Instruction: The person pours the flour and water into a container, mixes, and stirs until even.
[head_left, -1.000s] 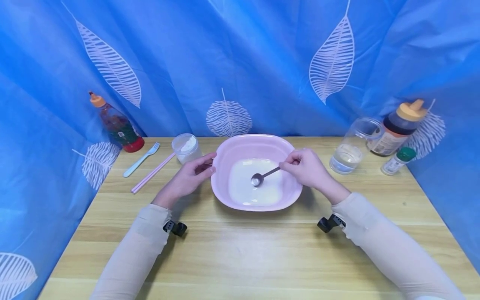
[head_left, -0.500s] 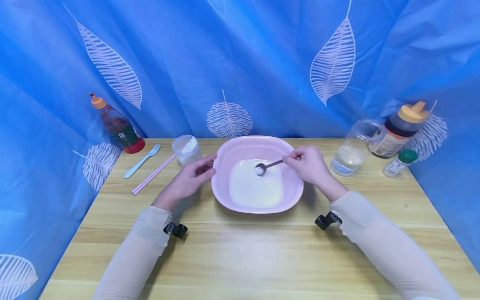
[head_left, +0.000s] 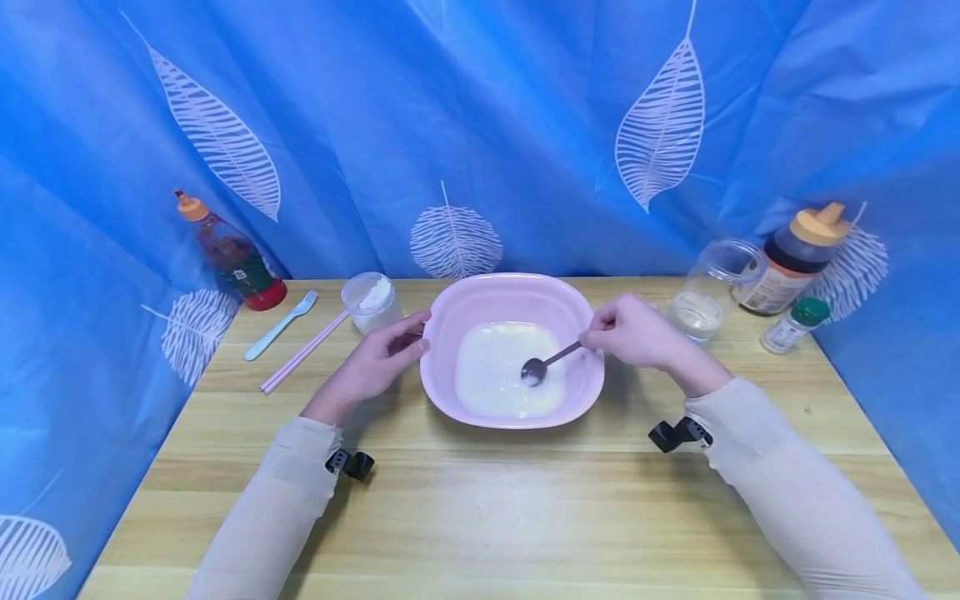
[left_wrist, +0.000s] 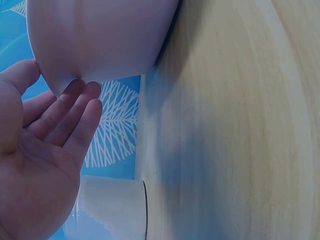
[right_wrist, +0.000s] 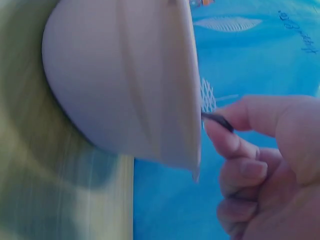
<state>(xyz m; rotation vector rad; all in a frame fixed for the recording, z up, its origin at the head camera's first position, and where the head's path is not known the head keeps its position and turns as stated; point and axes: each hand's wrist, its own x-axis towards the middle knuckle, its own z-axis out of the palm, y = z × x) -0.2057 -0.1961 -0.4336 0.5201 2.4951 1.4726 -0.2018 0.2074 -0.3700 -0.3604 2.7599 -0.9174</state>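
Observation:
A pale pink basin (head_left: pixel 517 302) stands mid-table with milky white liquid (head_left: pixel 495 367) in its bottom. My left hand (head_left: pixel 378 358) holds its left rim; in the left wrist view the thumb touches the rim and the fingertips lie against the outer wall. Over the right rim, my right hand (head_left: pixel 637 333) pinches the handle of a dark measuring spoon (head_left: pixel 534 372) between thumb and forefinger. The spoon's bowl is at the liquid, toward the right side; how deep it dips I cannot tell. In the right wrist view only the handle end (right_wrist: pixel 219 120) shows, the rest hidden by the basin.
Left of the basin are a jar of white powder (head_left: pixel 372 304), pink chopsticks (head_left: pixel 303 353), a light-blue fork (head_left: pixel 281 327) and a red sauce bottle (head_left: pixel 240 258). To the right stand a clear jug (head_left: pixel 697 308) with liquid, a dark sauce bottle (head_left: pixel 787 262) and a green-capped shaker (head_left: pixel 793 327).
The spoon's bowl has moved right and, in the last half second, toward me. My right hand has shifted slightly right with it. The left hand stays on the rim.

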